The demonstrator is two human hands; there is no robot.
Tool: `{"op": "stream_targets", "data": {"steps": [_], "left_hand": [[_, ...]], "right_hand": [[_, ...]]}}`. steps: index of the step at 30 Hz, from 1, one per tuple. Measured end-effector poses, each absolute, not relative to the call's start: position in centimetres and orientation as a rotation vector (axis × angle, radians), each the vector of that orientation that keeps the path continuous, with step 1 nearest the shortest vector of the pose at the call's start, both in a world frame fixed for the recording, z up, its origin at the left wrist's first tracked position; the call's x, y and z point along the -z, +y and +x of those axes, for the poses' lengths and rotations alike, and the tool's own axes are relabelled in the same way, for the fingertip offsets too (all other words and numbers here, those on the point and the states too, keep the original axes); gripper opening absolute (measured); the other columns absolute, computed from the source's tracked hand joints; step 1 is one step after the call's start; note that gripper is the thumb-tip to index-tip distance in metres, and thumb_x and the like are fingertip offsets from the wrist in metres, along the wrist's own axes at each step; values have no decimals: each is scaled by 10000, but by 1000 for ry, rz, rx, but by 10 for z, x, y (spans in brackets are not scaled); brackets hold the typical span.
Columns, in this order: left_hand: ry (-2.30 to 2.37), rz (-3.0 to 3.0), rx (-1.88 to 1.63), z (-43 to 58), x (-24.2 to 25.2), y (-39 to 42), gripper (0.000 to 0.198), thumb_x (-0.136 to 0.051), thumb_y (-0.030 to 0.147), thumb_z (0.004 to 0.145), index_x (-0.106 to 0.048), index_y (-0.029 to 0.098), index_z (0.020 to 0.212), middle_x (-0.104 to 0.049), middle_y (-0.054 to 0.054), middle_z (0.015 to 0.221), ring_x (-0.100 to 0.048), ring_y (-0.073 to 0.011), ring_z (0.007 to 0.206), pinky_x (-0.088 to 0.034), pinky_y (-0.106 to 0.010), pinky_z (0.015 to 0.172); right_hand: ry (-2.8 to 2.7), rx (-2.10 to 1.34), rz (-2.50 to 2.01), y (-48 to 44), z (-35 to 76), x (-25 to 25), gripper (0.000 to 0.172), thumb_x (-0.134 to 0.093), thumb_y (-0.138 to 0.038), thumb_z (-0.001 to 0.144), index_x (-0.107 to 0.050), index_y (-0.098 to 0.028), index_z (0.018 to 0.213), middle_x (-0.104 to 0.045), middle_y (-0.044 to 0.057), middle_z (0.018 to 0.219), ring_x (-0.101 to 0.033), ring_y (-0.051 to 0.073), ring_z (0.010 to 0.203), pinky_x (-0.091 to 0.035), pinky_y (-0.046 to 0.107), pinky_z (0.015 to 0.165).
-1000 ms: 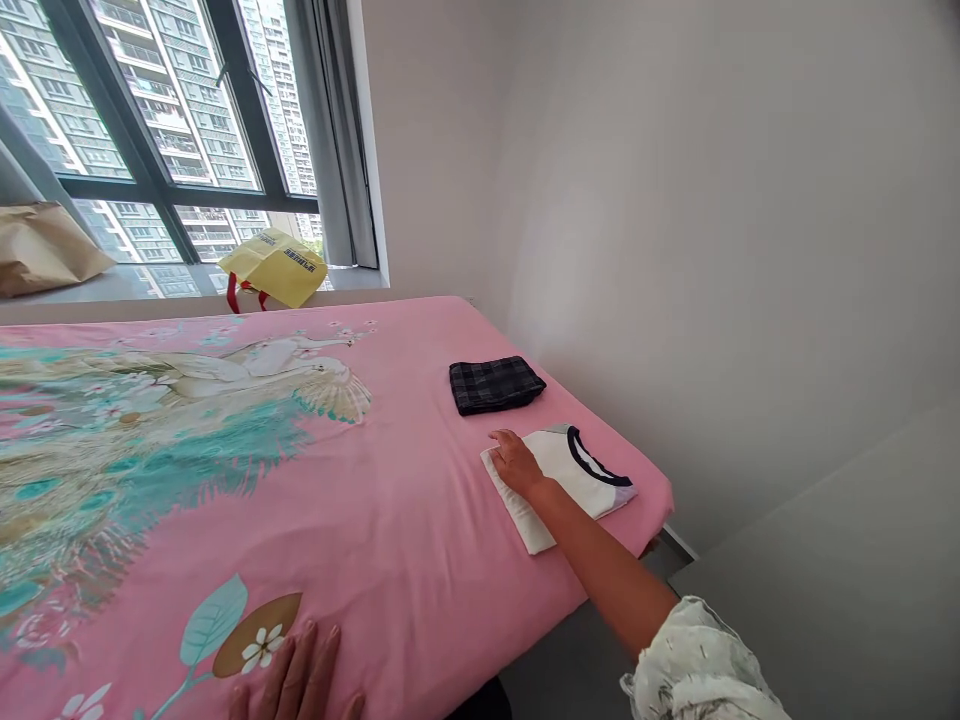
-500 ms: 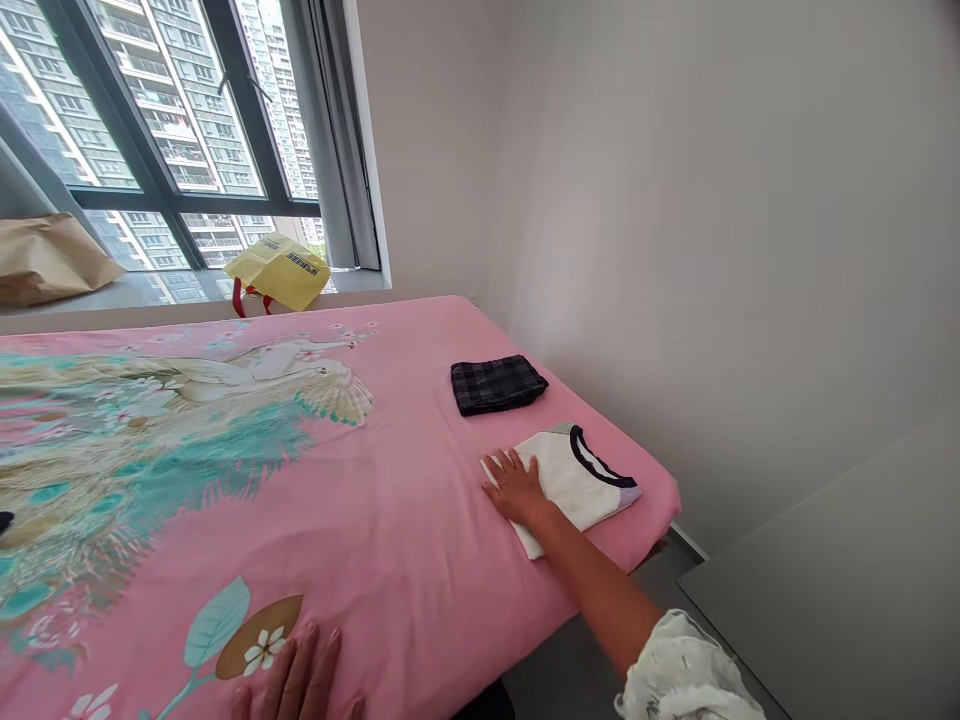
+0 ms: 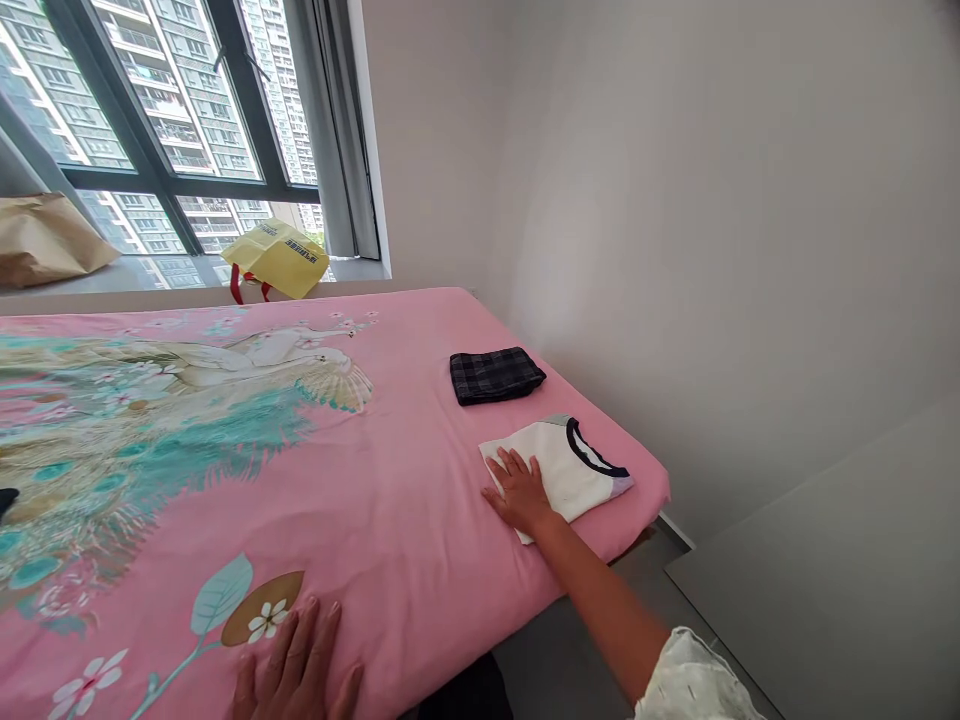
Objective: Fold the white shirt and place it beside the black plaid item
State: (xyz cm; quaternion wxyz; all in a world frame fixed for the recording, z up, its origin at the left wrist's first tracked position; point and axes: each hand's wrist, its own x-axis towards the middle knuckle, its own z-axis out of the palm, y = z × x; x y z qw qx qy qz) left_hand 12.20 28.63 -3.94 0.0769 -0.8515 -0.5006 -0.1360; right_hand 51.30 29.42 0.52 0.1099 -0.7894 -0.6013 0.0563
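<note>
A folded white T-shirt (image 3: 574,465) with a dark neckband lies near the right edge of the bed. My right hand (image 3: 519,492) rests flat on its left side, fingers spread. Just beyond the shirt is a folded dark plaid garment (image 3: 496,376), which neither hand touches. At the bottom of the view my left hand (image 3: 296,670) lies on the pink bedsheet (image 3: 405,520), its fingers stretched out and nothing in them. The lower part of that hand is cut off by the frame.
A yellow bag (image 3: 277,260) with red handles and a brown paper bag (image 3: 49,240) sit on the windowsill. The wall (image 3: 675,230) rises along the bed's right side. A small dark object (image 3: 7,500) shows at the left edge.
The view has tilted down slightly, so the bed and clothes appear higher. My right hand has slipped slightly down over the T-shirt's left edge. More of my left hand shows.
</note>
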Motion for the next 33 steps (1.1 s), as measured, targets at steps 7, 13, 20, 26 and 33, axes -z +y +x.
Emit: {"op": "stream_targets", "data": {"steps": [7, 13, 20, 26, 33], "left_hand": [[-1516, -2554, 349, 126, 31, 283, 598, -378, 450, 804, -495, 178, 1323, -354, -80, 1475, -220, -260, 1385, -53, -503, 1124], [-1492, -2589, 295, 125, 25, 283, 624, -406, 467, 808, -448, 173, 1358, -322, -93, 1490, -219, -262, 1387, -28, -502, 1126], [-1494, -2610, 343, 123, 30, 285, 621, -420, 470, 809, -448, 182, 1358, -340, -101, 1482, -222, -268, 1385, -22, -497, 1125], [-1457, -2577, 411, 124, 33, 284, 615, -392, 465, 806, -481, 165, 1335, -336, -103, 1482, -236, -274, 1378, -46, -510, 1122], [-1474, -2568, 472, 124, 38, 284, 595, -372, 447, 804, -505, 170, 1314, -351, -85, 1477, -230, -258, 1381, -80, -508, 1120]], "right_hand": [[-1659, 97, -2176, 246, 500, 1, 669, -454, -539, 824, -355, -198, 1392, -299, 106, 1477, -163, 291, 1392, -135, 556, 1101], [-1547, 316, -1989, 205, 488, 33, 462, -468, -195, 744, -484, -103, 1197, -451, 174, 1307, -324, 264, 1309, -309, 451, 1079], [-1600, 306, -2025, 218, 497, 14, 423, -448, -99, 728, -555, -136, 1136, -580, 123, 1157, -483, 240, 1139, -381, 422, 1010], [-1767, 302, -1965, 207, 498, 11, 306, -395, -189, 904, -618, -189, 1112, -615, 72, 1190, -494, 223, 1166, -366, 419, 1022], [-1814, 80, -1758, 222, 493, -15, 328, -343, -264, 938, -650, -182, 1019, -676, 86, 995, -584, 200, 1018, -411, 390, 970]]}}
